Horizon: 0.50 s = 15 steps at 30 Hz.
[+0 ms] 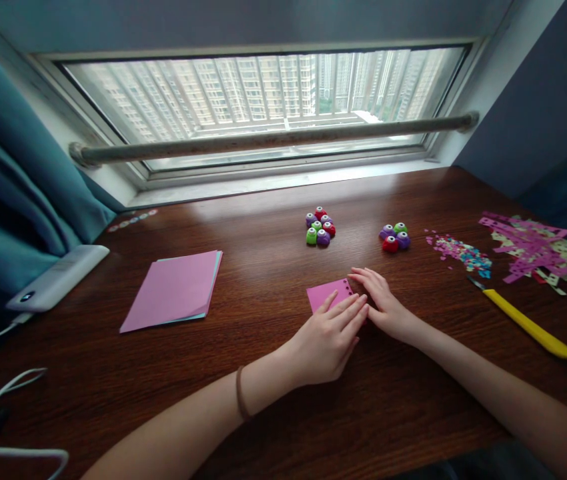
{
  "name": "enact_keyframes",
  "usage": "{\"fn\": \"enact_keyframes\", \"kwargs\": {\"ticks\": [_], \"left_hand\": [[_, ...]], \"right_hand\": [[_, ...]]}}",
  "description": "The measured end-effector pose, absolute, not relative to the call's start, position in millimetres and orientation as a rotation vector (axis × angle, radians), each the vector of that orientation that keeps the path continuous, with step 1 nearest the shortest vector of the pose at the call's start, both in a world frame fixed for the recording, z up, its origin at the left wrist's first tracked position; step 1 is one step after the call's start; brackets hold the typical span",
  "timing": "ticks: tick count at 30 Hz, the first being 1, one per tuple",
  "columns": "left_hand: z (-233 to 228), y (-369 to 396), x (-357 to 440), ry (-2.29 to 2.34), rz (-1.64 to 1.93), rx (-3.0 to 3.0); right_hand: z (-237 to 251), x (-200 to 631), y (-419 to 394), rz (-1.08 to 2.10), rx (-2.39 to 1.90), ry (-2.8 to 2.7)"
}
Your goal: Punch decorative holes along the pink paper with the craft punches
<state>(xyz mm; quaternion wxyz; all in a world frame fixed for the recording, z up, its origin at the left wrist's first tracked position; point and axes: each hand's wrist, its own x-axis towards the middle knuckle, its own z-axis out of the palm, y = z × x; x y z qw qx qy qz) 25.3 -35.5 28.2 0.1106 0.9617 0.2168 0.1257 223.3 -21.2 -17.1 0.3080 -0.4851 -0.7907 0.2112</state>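
Note:
A small pink sheet of paper [319, 295] lies on the table, with a row of small dark punched holes along its right edge. My left hand [331, 340] rests over the lower part of the sheet, fingers stretched out and covering it. Close by on the right, my right hand [386, 307] has its fingers extended at the holed edge, thumb apart, meeting the left fingertips. A bit of red shows beneath the hands; what it is stays hidden. Beyond the sheet stand two groups of small craft punches [319, 227], red, green and purple, the second group of punches [394, 237] farther right.
A stack of pink and blue paper [173, 290] lies at left, near a white power bank [58, 277] with cables. On the right are paper confetti [458, 253], cut paper strips [538, 247] and a yellow-handled knife [528, 323]. A window rail [273, 139] crosses behind the table.

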Motion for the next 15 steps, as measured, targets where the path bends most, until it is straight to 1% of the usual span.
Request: {"fn": "enact_keyframes", "kwargs": {"ticks": [10, 15], "left_hand": [[24.0, -33.6, 25.2, 0.640, 0.405, 2.851], [20.4, -31.0, 24.3, 0.672, 0.361, 2.851]], "right_hand": [[-15.5, 224.1, -19.2, 0.645, -1.296, -1.979], [-13.8, 224.1, -22.2, 0.712, -1.255, -1.886]]}}
